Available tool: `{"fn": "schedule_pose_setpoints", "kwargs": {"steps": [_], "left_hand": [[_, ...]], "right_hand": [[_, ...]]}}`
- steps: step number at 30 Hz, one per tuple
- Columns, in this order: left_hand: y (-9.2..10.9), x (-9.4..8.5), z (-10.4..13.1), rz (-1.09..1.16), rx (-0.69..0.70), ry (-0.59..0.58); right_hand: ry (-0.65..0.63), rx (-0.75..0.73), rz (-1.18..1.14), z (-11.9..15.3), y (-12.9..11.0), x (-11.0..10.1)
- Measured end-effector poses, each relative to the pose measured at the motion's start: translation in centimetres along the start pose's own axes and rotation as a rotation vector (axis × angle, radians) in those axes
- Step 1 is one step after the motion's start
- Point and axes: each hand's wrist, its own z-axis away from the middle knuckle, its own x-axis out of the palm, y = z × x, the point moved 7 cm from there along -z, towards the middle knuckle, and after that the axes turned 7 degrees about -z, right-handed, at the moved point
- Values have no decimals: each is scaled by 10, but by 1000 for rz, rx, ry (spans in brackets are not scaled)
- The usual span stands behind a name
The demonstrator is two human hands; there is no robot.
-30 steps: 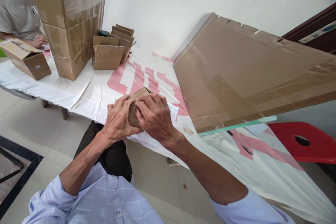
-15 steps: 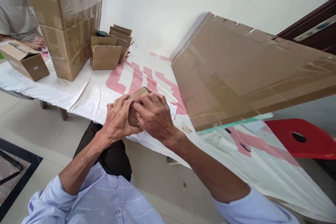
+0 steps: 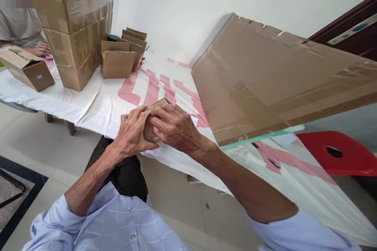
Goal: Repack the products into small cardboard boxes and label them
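Observation:
Between my two hands, at the near edge of the cloth-covered table (image 3: 101, 115), is a small brown cardboard box (image 3: 149, 131). My left hand (image 3: 131, 131) wraps around its left side, with the thumb stretched along the bottom. On the right side, the bent fingers of my right hand (image 3: 173, 127) press together at the box's near end. The fingers cover much of the box, so how its flaps lie is hard to make out. A white printed paper (image 3: 194, 120) lies just behind my right hand, partly hidden.
Several open small boxes (image 3: 118, 64) stand behind on the left, beside a tall taped carton stack (image 3: 78, 43). Another carton (image 3: 28, 68) sits near a co-worker's hand (image 3: 42, 50). A large cardboard sheet (image 3: 273, 82) leans on the right, near a red stool (image 3: 338, 153).
My right hand has shifted slightly at the box's near end and its forearm has swung a little right. My left hand keeps its hold on the box.

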Motion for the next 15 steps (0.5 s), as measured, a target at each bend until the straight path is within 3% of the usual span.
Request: {"fn": "schedule_pose_setpoints", "kwargs": {"steps": [9,15], "left_hand": [[2,0,0,-12,40,3],[4,0,-1,-8,44,8]], "right_hand": [[-20,80,9,-1,1,7],[-3,47,51,-1,-1,5]]}}
